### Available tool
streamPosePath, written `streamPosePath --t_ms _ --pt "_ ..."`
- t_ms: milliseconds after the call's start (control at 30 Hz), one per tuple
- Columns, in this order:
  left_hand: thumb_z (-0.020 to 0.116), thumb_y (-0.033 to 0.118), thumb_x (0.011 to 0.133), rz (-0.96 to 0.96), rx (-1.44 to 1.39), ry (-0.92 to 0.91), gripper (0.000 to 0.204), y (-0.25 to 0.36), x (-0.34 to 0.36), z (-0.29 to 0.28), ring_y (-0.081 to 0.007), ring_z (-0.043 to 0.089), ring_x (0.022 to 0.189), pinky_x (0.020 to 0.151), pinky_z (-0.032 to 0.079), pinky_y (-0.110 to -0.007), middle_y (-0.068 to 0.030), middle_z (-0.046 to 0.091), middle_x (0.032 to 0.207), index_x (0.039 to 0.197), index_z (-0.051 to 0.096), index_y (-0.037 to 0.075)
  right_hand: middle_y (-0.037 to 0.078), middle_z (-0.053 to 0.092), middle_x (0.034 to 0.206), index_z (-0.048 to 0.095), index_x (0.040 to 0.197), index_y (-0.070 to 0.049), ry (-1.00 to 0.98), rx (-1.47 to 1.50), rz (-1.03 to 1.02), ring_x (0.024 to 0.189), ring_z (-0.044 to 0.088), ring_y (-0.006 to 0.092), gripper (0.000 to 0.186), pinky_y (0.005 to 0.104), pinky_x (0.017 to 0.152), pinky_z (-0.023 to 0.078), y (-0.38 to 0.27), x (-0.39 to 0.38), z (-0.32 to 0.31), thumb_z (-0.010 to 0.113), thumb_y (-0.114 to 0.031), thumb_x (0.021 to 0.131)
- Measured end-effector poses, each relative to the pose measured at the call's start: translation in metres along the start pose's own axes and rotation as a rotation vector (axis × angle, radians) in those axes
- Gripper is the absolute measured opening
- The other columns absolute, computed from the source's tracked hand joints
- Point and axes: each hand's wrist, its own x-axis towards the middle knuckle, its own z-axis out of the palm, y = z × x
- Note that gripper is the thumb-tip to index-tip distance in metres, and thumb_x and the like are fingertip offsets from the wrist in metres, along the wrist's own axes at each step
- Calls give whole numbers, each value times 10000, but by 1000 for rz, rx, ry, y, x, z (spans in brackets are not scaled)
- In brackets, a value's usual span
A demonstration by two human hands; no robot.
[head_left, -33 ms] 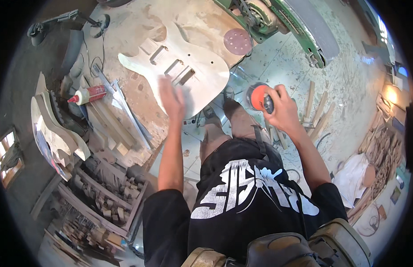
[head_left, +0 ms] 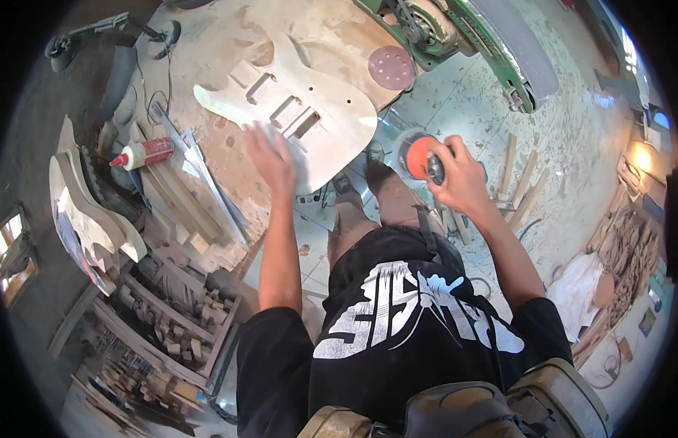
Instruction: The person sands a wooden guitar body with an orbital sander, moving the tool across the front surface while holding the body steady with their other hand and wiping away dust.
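A pale unfinished wooden guitar body [head_left: 317,109] with routed pockets lies flat on the dusty workbench [head_left: 229,44]. My left hand [head_left: 272,157] rests on its near edge, fingers spread and a little blurred, holding nothing. My right hand [head_left: 459,179] is off the bench to the right, above the floor, gripping a round sander with an orange pad [head_left: 418,157]. The pad faces toward the guitar body and is clear of it.
A maroon sanding disc [head_left: 391,67] lies at the bench's right end beside a green machine [head_left: 456,29]. A red glue bottle [head_left: 143,153] and metal strips sit left. Another cut guitar body [head_left: 83,212] leans at far left. Shelves of offcuts [head_left: 171,321] stand below; wood strips [head_left: 518,182] litter the floor.
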Motion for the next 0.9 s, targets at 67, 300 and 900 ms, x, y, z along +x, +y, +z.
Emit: streamPosePath --t_ms 67,300,900 --pt "545 408 1080 -196 58 55 747 -4 25 6 -513 265 1568 1294 231 -544 -378 313 1654 1629 339 -55 141 575 1190 615 1285 -179 -48 -7 -123 1057 673 385 598 492 791 584 -6 17 7 833 -149 729" --pt "558 551 1044 -318 182 -41 881 -5 34 16 -442 292 1581 1300 255 -493 -295 297 1703 1651 308 -36 142 525 1231 591 1310 -196 -178 -112 -281 1093 631 382 674 504 781 616 -26 56 21 861 -128 696" --pt "638 552 988 -286 216 -38 948 -8 35 18 -453 295 1579 1289 278 -523 -298 315 1695 1652 300 -35 130 505 1237 591 1285 -205 -357 -199 -361 1099 603 376 658 488 759 633 -51 68 17 883 -103 704"
